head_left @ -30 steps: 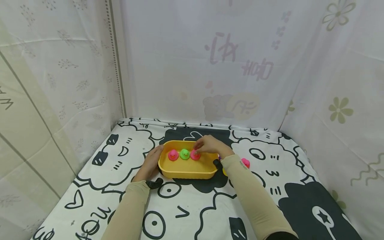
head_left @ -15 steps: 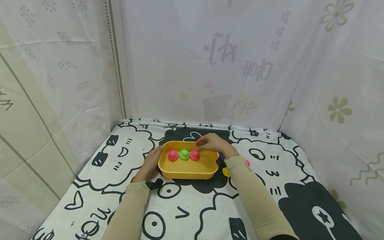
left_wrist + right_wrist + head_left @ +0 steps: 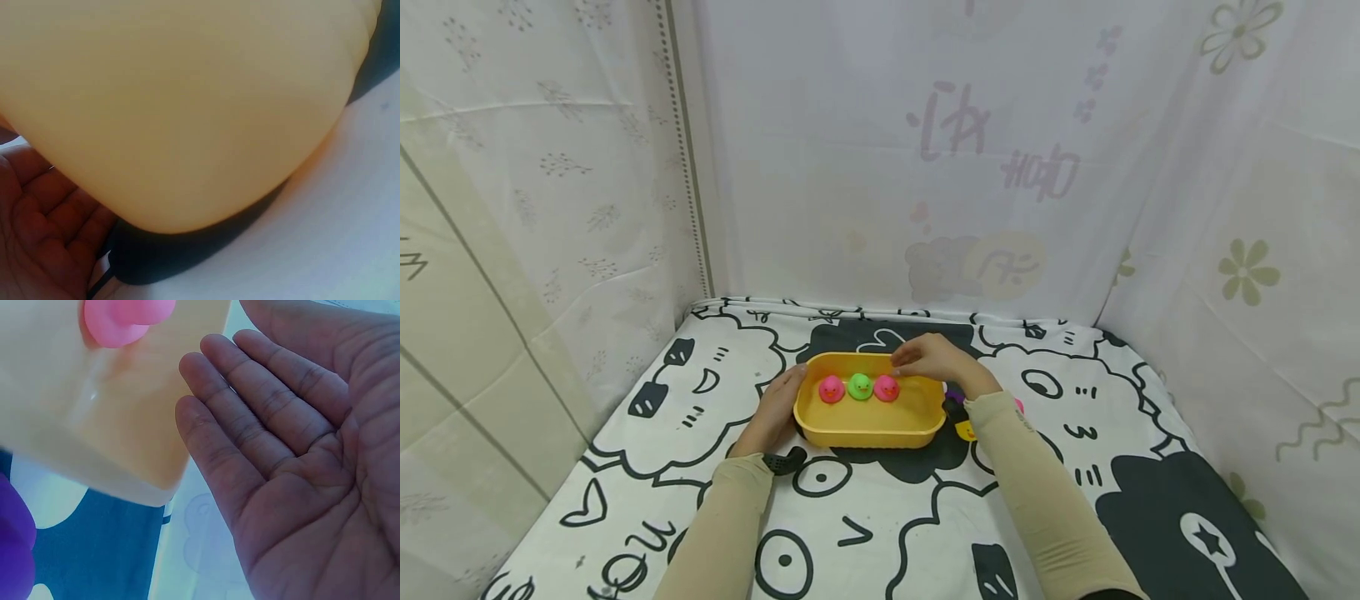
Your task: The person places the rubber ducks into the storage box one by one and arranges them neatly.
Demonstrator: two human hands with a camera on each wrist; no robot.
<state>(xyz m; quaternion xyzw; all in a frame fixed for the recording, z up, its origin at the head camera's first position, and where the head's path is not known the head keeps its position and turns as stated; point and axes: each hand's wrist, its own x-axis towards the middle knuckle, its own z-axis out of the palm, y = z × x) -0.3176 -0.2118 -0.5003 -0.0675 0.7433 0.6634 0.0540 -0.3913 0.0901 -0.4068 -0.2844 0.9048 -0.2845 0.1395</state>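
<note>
A yellow plastic tray [image 3: 869, 438] holds three small rubber ducks in a row: a pink duck [image 3: 831, 389] at left, a green duck [image 3: 861, 387] in the middle and another pink duck [image 3: 887, 388] at right. My left hand [image 3: 775, 407] rests along the outside of the tray's left wall; in the left wrist view its fingers [image 3: 65, 209] are partly behind that wall. Above the tray's back right part is my right hand [image 3: 934, 357], nearest the right pink duck. Its fingers [image 3: 269, 403] are extended and hold nothing in the right wrist view.
Beside the tray's right end lie a purple toy [image 3: 955, 394], a yellow toy [image 3: 965, 430] and a pink toy [image 3: 1018, 406], partly hidden by the right forearm. A black and white patterned cloth [image 3: 865, 533] covers the table. Pale printed curtains [image 3: 880, 167] hang around it.
My right fingers were on the right pink duck a second ago; they have let go and lifted slightly up and right. The left hand and tray have stayed put.
</note>
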